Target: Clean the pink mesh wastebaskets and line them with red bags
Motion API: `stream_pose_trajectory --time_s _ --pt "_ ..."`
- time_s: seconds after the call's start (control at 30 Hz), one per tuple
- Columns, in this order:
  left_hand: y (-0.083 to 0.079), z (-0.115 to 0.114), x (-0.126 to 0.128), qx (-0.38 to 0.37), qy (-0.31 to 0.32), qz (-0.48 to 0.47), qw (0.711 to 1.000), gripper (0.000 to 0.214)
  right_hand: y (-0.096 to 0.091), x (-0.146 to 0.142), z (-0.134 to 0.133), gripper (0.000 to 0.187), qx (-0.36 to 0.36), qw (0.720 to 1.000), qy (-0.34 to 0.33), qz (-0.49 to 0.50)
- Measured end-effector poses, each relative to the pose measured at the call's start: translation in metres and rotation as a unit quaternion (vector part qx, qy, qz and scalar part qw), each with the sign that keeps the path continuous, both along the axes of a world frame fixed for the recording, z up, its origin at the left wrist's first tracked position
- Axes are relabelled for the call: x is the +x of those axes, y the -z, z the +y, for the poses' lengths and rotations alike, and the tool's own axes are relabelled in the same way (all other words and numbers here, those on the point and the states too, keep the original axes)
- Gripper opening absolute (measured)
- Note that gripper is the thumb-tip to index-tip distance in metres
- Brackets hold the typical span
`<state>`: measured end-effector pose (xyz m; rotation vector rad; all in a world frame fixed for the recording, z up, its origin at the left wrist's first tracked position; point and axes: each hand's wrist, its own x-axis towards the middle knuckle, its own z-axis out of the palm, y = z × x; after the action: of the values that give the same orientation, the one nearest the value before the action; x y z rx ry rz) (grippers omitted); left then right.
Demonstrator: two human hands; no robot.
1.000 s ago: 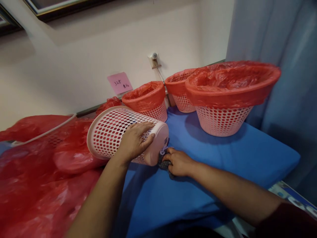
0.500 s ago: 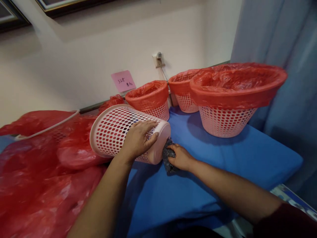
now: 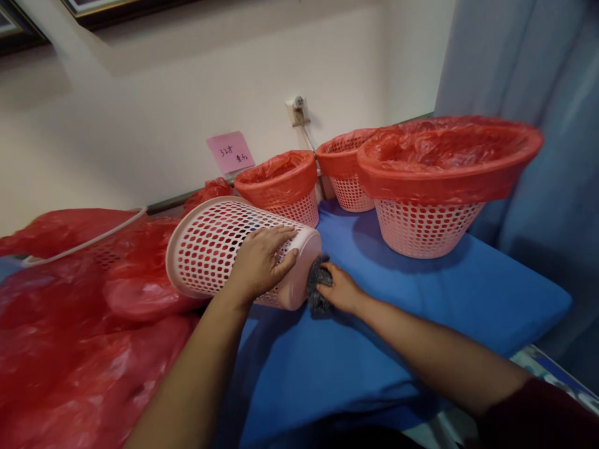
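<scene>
A pale pink perforated plastic wastebasket (image 3: pixel 210 246) lies on its side, its rim toward the left and its closed base toward the right. My left hand (image 3: pixel 264 262) grips it from above, with fingers laid over the side near the base and the thumb apart. A crumpled dark grey cloth (image 3: pixel 319 290) is pinched in my right hand (image 3: pixel 340 288). That cloth presses against the underside of the base. Part of the cloth is hidden behind my fingers.
Three upright baskets with red liners stand behind: a small one (image 3: pixel 292 209), another (image 3: pixel 350 193) and a large one (image 3: pixel 428 227). Red plastic bags (image 3: pixel 84 330) heap up at left. Blue cloth (image 3: pixel 355 368) covers the table. A pink note (image 3: pixel 230 153) and a socket (image 3: pixel 298 112) are on the wall.
My right hand and the grey cloth have shifted slightly upward along the basket's base. My left hand and the basket have barely moved.
</scene>
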<state>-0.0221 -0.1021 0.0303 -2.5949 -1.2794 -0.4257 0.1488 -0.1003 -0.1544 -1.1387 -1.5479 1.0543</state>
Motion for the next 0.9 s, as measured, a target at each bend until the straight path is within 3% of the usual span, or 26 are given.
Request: stream_pose_trajectory --time_s 0.13,0.2,0.3,0.4,0.47,0.53,0.67,0.8,0.9 --pt "0.0 0.002 0.0 -0.005 0.004 -0.004 1.0 0.044 -0.011 -0.007 -0.034 0.044 -0.007 0.997 -0.078 0.007" --pt "0.0 0.003 0.0 -0.003 0.006 -0.003 1.0 0.044 -0.021 -0.005 -0.048 0.045 0.055 0.993 -0.099 0.036" --pt "-0.001 0.003 0.0 -0.005 0.009 -0.002 1.0 0.044 -0.033 -0.001 -0.053 0.05 0.204 0.973 -0.064 0.091" --pt "-0.001 0.002 0.0 -0.009 0.005 0.002 1.0 0.044 -0.037 -0.001 -0.037 0.052 0.262 0.959 0.02 0.107" --pt "-0.002 0.001 0.0 -0.009 0.002 0.004 1.0 0.044 -0.035 -0.001 -0.017 0.052 0.239 0.964 0.066 0.095" --pt "-0.001 0.0 -0.001 -0.009 0.0 0.005 1.0 0.044 -0.029 0.001 0.004 0.053 0.162 0.98 0.096 0.07" --pt "-0.001 -0.001 -0.001 -0.006 -0.007 0.008 1.0 0.043 -0.011 0.009 0.033 0.051 0.023 0.995 0.095 0.019" --pt "-0.001 -0.001 0.0 -0.004 -0.011 0.01 1.0 0.043 0.0 0.011 0.039 0.046 0.011 0.997 0.077 0.017" --pt "-0.001 0.0 0.0 -0.007 -0.007 0.008 1.0 0.043 -0.003 0.01 0.038 0.043 0.009 0.998 0.061 0.029"
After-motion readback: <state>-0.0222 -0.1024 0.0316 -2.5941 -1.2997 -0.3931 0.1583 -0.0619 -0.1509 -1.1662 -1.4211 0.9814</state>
